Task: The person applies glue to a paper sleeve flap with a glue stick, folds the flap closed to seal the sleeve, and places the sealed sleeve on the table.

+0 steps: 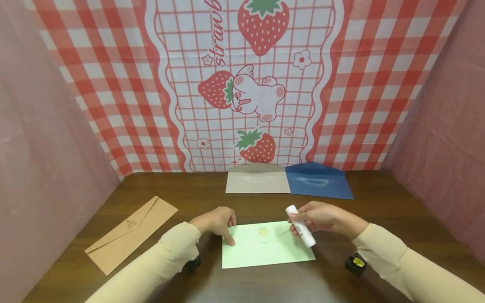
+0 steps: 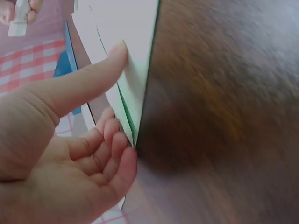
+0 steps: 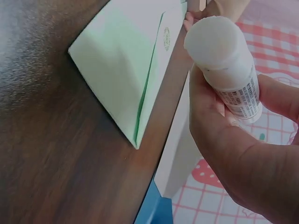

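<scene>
A pale green envelope (image 1: pixel 261 254) lies on the table with its flap side up and a round gold emblem (image 1: pixel 263 232) on the flap. At the envelope's upper left corner, my left hand (image 1: pixel 221 221) holds it, thumb on top and curled fingers against the far edge. My right hand (image 1: pixel 322 216) grips a white glue stick (image 1: pixel 303 229) above the envelope's right end. A barcode label and the stick's white end show in the right wrist view, where the flap (image 3: pixel 161 60) stands slightly apart from the envelope's body.
A brown kraft envelope (image 1: pixel 132 235) lies aslant on the left of the table (image 1: pixel 197 200). At the back, a grey envelope (image 1: pixel 257 181) and a blue envelope (image 1: pixel 320 185) sit side by side with whitish smears. A strawberry-print cloth (image 1: pixel 242 126) hangs behind.
</scene>
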`<control>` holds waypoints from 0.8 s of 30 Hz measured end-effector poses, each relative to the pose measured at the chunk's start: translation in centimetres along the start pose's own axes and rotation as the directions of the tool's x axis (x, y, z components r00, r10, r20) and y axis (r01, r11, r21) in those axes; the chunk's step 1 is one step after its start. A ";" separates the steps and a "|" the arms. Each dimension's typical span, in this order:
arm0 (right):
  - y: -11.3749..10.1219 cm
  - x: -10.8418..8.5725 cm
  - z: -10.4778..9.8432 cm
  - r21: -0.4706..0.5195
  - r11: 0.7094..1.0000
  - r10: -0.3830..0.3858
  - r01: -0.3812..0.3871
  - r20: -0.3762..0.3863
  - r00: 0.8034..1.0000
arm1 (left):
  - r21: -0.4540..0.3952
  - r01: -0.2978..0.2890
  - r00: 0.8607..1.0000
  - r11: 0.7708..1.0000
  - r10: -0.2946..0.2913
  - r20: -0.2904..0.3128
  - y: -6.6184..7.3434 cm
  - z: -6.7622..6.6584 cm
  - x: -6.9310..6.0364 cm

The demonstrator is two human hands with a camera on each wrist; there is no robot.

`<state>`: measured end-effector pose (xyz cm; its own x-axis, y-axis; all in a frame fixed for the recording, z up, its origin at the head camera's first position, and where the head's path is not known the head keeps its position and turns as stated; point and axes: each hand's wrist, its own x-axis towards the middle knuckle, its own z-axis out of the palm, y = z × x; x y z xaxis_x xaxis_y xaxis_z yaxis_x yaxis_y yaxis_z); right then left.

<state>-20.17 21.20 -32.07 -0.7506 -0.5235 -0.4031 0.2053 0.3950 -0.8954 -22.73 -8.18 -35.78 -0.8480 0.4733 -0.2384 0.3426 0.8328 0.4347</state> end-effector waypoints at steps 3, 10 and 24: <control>0.1 -0.7 -0.1 0.014 1.000 -0.017 0.016 0.008 1.000 | 0.016 0.043 0.999 0.999 -0.043 -0.007 0.2 -0.1 0.0; 0.2 -1.9 -0.5 0.028 0.999 -0.039 0.038 0.020 0.999 | 0.014 0.063 0.998 0.998 -0.063 -0.010 0.3 -0.9 -0.5; 1.5 -1.6 -0.7 0.127 0.988 -0.101 0.088 0.100 0.990 | -0.304 -0.061 0.998 0.951 0.049 -0.047 -3.2 -5.4 -2.0</control>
<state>-19.11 23.15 -32.70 -0.7008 -0.6338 -0.3273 0.2161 0.2486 -0.9442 -24.31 -13.37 -31.98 -0.8484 0.4993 -0.1756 0.2543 0.6756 0.6921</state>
